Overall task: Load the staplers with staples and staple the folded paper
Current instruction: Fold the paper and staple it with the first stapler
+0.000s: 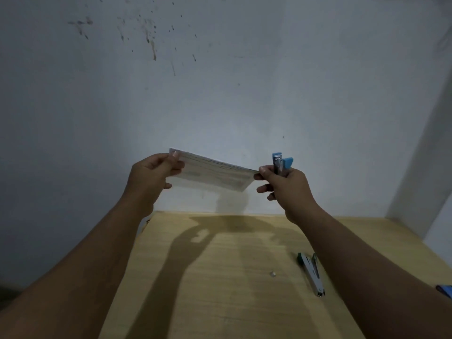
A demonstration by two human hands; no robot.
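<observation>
A folded white paper (210,172) is held up in the air in front of the wall, above the far edge of the wooden table (220,277). My left hand (152,173) pinches its left end between thumb and fingers. My right hand (285,185) grips a small blue stapler (281,163), which points upward, and the thumb and forefinger of that hand also pinch the paper's right corner. A second stapler (311,274), green and metal, lies swung apart on the table at the right.
A small round metal piece (272,273) lies on the table left of the green stapler. A blue object (445,290) shows at the right edge, partly hidden by my right forearm. A stained wall stands close behind the table.
</observation>
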